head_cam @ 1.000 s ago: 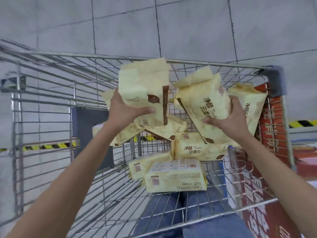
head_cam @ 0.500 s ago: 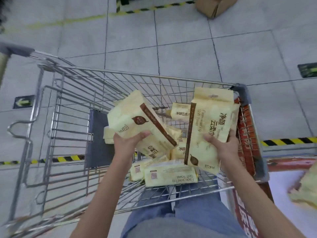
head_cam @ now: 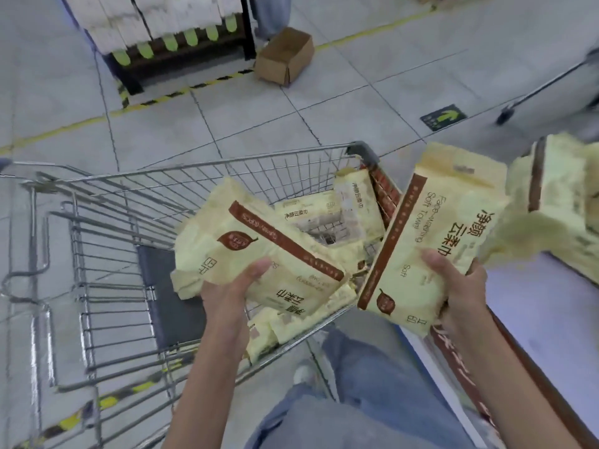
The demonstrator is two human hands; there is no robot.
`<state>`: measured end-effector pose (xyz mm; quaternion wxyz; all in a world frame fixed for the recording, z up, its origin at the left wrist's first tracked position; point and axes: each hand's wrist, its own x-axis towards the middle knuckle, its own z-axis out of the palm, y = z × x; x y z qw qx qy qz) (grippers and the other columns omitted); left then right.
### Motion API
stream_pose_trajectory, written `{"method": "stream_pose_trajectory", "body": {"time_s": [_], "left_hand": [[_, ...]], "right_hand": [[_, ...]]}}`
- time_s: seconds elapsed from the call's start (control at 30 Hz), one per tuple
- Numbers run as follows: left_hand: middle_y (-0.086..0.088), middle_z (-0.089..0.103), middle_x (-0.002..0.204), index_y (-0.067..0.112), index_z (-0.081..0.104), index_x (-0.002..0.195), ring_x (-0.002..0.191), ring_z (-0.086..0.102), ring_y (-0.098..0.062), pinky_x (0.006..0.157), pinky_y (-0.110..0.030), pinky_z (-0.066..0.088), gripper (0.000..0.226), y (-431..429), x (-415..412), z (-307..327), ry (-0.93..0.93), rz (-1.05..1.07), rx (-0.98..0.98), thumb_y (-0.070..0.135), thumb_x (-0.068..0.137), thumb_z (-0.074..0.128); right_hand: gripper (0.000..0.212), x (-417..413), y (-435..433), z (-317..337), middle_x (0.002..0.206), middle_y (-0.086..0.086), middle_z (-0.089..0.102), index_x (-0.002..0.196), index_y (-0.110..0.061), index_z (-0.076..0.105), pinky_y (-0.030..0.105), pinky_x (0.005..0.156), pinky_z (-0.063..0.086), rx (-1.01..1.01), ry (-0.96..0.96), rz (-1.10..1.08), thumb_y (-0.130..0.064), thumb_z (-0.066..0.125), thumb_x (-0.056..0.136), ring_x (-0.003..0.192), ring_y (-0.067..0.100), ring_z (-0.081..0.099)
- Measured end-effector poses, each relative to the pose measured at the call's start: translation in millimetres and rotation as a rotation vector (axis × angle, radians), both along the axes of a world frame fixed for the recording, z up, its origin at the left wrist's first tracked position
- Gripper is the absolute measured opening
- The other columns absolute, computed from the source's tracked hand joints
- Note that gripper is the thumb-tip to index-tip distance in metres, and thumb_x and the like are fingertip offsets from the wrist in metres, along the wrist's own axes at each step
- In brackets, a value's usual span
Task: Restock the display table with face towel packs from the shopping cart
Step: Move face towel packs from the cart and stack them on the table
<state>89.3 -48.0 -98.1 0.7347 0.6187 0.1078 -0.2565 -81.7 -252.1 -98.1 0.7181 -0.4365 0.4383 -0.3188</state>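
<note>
The left hand (head_cam: 233, 293) grips one pale-yellow plastic face towel pack (head_cam: 246, 241) over the silver wire shopping cart (head_cam: 194, 176) and the right hand (head_cam: 460, 286) grips a second such pack (head_cam: 434, 228) at the white table's (head_cam: 534, 319) cart-side edge, so both are best laid flat beside the stacked packs (head_cam: 557, 205) there.

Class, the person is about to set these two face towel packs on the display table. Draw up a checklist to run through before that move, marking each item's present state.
1. The left hand grips the left pack, thumb across its front: ok.
2. The right hand grips the right pack, thumb on its front: ok.
3. The display table shows bare surface for setting down: ok.
4. Steadiness of the displayed packs: cannot tell, blurred.
5. Left pack lifted clear of the shopping cart: cannot tell.
6. Supply of cart packs for the next trip: ok.
</note>
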Motion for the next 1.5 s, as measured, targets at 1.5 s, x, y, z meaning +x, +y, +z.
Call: {"method": "stream_pose_trajectory", "body": {"time_s": [1.5], "left_hand": [[0.002, 0.07, 0.108, 0.021, 0.059, 0.115, 0.1, 0.065, -0.02, 0.078, -0.039, 0.053, 0.064, -247, -369, 23, -0.093, -0.944, -0.041, 0.015, 0.054, 0.078]], "right_hand": [[0.112, -437, -207, 108, 0.143, 0.007, 0.042, 0.144, -0.012, 0.027, 0.043, 0.109, 0.026, -0.862, 1.331, 0.164, -0.052, 0.084, 0.056, 0.13, 0.027, 0.039]]}}
